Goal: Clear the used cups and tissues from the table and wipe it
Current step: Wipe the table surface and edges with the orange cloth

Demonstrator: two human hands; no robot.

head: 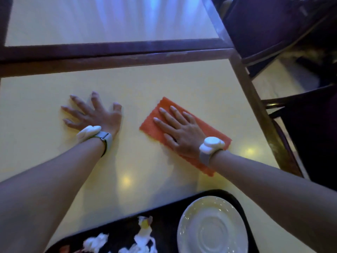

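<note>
L hand (94, 114) flat on yellow table (155, 84), fingers spread wide, holding nothing. R hand (179, 129) presses orange cloth (209, 132) flat w/ straight fingers, mid-table. Crumpled tissues (144, 232) + white saucer (212, 227) sit on dark tray (169, 207) at near edge.

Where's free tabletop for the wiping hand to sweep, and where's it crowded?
Bare: band beyond left hand and right hand, up to the wooden rail; gap between left hand and orange cloth; patch between the forearms, ahead of the tray. Crowded: near edge, tray holding saucer and crumpled tissues.
</note>
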